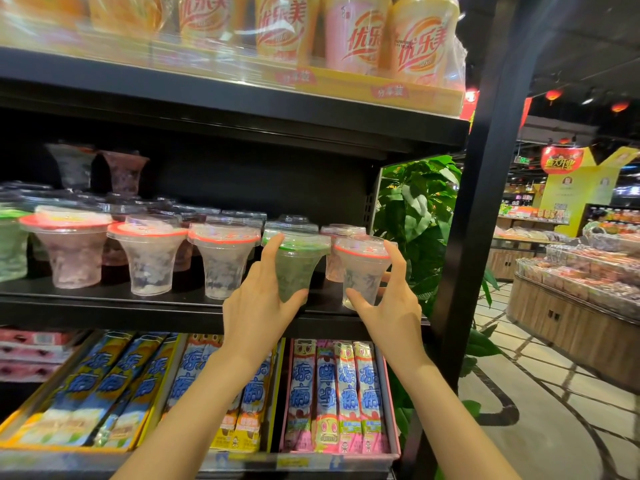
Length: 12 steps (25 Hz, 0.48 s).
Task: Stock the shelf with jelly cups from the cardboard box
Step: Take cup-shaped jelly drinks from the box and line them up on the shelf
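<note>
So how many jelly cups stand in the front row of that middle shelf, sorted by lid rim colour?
Red-rimmed cups: 4
Green-rimmed cups: 2
Total: 6, counting the green one in the left hand and the red one in the right hand. The rows behind are too blurred to count.

The black middle shelf [145, 308] carries a front row of clear flared jelly cups. From the left stand a green cup [12, 247] at the picture's edge, then three red-rimmed cups [74, 251] [149, 259] [223, 259], a green-rimmed cup [296, 263] and, at the right end, another red-rimmed cup [362, 271]. More lidded cups [194, 211] fill the rows behind (too blurred to count), and far left two stacked ones [98, 168] rise higher. The shelf above [242, 109] bears wrapped drink cups [363, 39]. The bottom shelf [242, 460] holds trays of long jelly sticks [337, 393].
</note>
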Tool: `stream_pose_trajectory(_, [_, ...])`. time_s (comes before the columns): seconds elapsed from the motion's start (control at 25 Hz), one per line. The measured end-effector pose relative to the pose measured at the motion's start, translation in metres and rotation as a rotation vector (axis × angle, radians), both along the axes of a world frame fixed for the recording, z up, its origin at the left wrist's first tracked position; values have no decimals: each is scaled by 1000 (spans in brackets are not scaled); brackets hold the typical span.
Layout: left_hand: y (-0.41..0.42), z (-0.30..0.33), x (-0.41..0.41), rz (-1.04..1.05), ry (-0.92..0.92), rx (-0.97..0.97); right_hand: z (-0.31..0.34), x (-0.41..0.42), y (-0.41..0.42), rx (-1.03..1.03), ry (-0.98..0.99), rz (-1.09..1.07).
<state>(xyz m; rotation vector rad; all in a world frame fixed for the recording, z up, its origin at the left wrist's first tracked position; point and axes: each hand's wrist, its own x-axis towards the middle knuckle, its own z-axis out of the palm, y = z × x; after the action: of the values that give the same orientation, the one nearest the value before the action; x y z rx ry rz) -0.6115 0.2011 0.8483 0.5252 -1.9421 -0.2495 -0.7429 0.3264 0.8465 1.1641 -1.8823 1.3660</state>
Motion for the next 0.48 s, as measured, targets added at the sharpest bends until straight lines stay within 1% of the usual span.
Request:
stream_pose_trajectory(0.16, [-1,0,0,-8,2,4,1,0,3,6,-8,20])
stream_pose_trajectory(0.48, [2,1,0,25,-43,-3,2,6,2,28,-5,-53])
